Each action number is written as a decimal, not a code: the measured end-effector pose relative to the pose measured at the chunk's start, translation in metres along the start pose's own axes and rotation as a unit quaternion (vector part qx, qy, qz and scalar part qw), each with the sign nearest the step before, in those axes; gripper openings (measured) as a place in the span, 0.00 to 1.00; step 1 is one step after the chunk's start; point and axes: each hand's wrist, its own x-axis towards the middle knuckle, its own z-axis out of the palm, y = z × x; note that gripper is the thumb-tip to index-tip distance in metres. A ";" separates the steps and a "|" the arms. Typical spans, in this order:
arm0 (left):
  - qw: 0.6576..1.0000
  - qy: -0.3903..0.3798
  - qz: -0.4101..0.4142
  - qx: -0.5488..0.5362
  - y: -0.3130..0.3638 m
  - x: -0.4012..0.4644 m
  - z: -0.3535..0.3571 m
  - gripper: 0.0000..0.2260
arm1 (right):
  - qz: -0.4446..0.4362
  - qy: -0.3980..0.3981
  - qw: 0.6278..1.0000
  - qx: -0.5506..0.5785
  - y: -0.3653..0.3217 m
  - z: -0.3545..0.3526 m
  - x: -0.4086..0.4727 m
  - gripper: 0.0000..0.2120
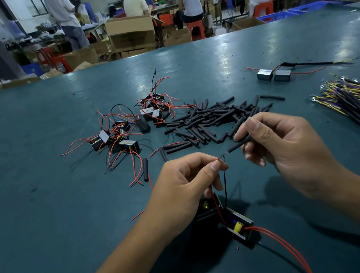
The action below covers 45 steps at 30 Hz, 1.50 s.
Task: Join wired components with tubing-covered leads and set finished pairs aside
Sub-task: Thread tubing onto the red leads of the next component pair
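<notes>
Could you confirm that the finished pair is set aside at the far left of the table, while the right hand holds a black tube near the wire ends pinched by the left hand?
Not quite: the head view shows the finished pair at the far right of the table, not the left. The right hand does hold a black tube near the wire ends pinched by the left hand.

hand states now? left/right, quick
Left hand: closed, pinching the red and black wire ends of the components below it.
Right hand: closed, pinching a black tubing-covered lead.
</notes>
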 end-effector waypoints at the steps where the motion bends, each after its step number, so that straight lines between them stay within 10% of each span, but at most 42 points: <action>1: 1.000 -0.001 0.000 0.001 0.000 0.000 0.000 0.08 | 0.000 -0.002 1.000 -0.001 0.000 0.000 0.000 0.15; 26: 0.999 -0.002 0.010 -0.033 0.010 -0.002 0.005 0.14 | 0.052 -0.162 0.981 -0.094 -0.007 -0.002 0.001 0.07; 34: 0.975 -0.085 0.034 0.201 0.011 -0.002 -0.017 0.20 | 0.030 -0.181 0.960 -0.212 -0.002 -0.002 -0.002 0.07; 45: 0.966 -0.145 -0.010 0.214 0.017 -0.003 -0.018 0.11 | 0.139 -0.138 0.975 -0.100 -0.005 -0.004 -0.001 0.09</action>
